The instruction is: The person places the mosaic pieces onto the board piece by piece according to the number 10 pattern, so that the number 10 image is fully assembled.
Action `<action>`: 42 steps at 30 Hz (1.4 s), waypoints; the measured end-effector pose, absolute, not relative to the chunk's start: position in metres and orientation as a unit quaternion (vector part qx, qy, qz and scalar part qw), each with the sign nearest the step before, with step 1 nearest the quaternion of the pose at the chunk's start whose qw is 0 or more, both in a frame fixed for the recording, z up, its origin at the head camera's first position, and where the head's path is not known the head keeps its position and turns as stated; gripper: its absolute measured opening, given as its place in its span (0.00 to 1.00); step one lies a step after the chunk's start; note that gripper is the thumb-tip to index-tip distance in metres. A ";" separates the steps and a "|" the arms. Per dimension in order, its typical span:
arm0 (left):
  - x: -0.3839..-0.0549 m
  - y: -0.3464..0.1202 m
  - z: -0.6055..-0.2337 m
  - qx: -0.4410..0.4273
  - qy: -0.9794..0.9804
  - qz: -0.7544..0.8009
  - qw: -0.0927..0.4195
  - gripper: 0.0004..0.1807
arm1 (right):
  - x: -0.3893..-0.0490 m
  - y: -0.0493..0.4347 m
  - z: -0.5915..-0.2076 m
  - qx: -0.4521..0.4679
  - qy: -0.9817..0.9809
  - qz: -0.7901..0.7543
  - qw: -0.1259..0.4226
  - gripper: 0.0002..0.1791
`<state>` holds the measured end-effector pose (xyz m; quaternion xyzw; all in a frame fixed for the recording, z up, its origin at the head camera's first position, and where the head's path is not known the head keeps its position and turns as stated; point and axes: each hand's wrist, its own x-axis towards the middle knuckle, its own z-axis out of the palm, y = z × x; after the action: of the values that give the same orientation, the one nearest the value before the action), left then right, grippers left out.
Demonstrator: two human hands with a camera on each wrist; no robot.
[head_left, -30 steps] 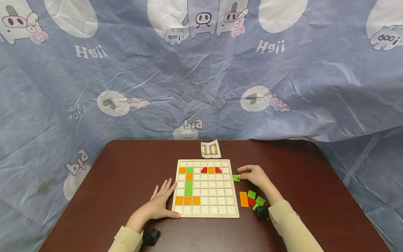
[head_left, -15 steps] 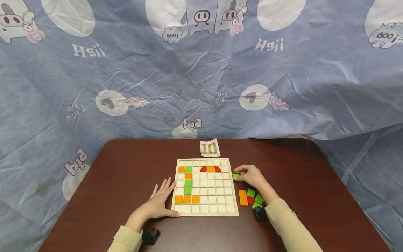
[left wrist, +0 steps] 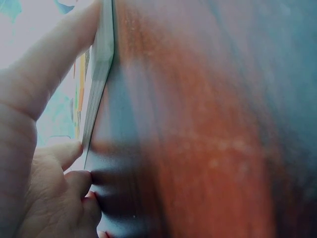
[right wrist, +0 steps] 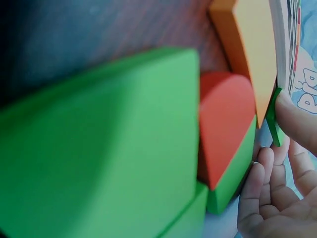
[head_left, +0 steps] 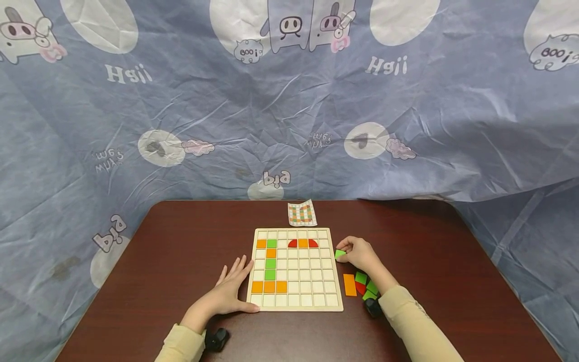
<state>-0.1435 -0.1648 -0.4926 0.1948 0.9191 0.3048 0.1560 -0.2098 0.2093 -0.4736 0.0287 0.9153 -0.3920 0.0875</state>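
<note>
Fingers (head_left: 346, 242) of the right hand (head_left: 360, 254), looser a second ago, now pinch a green square tile (head_left: 340, 255), tilted beside the right edge of the grid board (head_left: 294, 300); it seems secured but unplaced. Left hand (head_left: 228, 291), fingers spread, touches the opposite edge, gripping nothing.

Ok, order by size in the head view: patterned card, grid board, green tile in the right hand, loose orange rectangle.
1. Grid board
2. Patterned card
3. Orange rectangle
4. Green tile, partly covered by the right hand
</note>
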 end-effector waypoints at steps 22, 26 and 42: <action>-0.146 -0.166 -0.495 0.195 0.919 0.305 0.157 0.66 | -0.212 0.221 -0.463 0.039 0.848 -0.524 0.071 0.18; -0.146 -0.166 -0.495 0.195 0.918 0.307 0.158 0.66 | -0.217 0.211 -0.460 0.043 0.838 -0.540 0.066 0.18; -0.145 -0.165 -0.494 0.193 0.920 0.303 0.154 0.66 | -0.225 0.165 -0.463 0.036 0.859 -0.506 0.067 0.12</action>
<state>-0.1451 -0.1654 -0.4944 0.1930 0.9205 0.3031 0.1536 -0.2253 0.1655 -0.4633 0.0358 0.8592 -0.5060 0.0666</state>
